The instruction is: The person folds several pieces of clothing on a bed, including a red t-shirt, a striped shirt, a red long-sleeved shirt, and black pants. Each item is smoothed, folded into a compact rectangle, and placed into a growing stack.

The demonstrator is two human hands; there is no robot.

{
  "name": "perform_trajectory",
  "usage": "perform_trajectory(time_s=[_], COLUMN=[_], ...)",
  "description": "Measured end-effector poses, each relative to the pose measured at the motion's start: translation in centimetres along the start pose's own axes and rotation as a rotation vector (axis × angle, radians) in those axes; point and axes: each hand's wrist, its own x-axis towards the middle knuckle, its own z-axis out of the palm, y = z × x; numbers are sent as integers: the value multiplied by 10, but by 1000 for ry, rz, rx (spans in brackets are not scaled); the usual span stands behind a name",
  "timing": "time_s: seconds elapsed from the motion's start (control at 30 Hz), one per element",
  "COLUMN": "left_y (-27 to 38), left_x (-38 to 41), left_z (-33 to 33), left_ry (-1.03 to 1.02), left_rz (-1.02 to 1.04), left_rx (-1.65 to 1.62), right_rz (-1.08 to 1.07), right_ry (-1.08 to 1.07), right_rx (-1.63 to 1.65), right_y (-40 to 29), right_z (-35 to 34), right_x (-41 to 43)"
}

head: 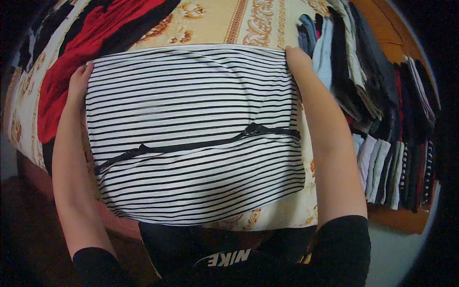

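Observation:
A white garment with black stripes (179,93) lies spread before me, partly folded, with a crumpled black band crossing its lower half. My left hand (79,79) grips its far left corner, fingertips curled at the edge. At the far right corner, my right hand (298,60) pinches the fabric; its fingertips are partly hidden. The far edge stretches fairly straight between both hands. Some creases run through the upper right part of the cloth. Beneath it is a cream bedspread (211,21) with a brown and orange floral pattern.
A red garment (57,104) lies left of my left hand, with black cloth beside it. To the right, folded trousers and jeans (353,53) stand in a row. Further right, several folded clothes (380,168) fill a wooden surface (401,217). The bed's edge is nearest my body.

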Motion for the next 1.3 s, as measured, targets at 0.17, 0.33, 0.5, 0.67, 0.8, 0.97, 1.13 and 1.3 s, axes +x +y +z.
perform_trajectory(time_s=[0.17,0.33,0.5,0.67,0.8,0.97,1.13,1.3], left_y=[-4,23,10,28,31,-3,22,-12], left_x=[-2,-12,-10,-19,-20,-6,-12,0], left_z=[-13,7,-4,7,11,-2,10,-4], left_ry=[128,47,79,66,108,176,138,180], left_rz=[-52,-79,-33,-74,-4,56,-34,39], left_rx=[-20,-70,-56,-164,-59,-1,27,19], right_rz=[159,11,-9,110,206,136,107,101], right_ry=[79,-176,-19,228,256,265,297,204], right_rx=[152,49,423,207,92,112,313,507], right_y=[2,25,-13,-18,-3,-12,-4,-24], right_z=[34,27,3,8,32,35,39,11], right_x=[12,28,-28,-30,-8,2,-17,-117])
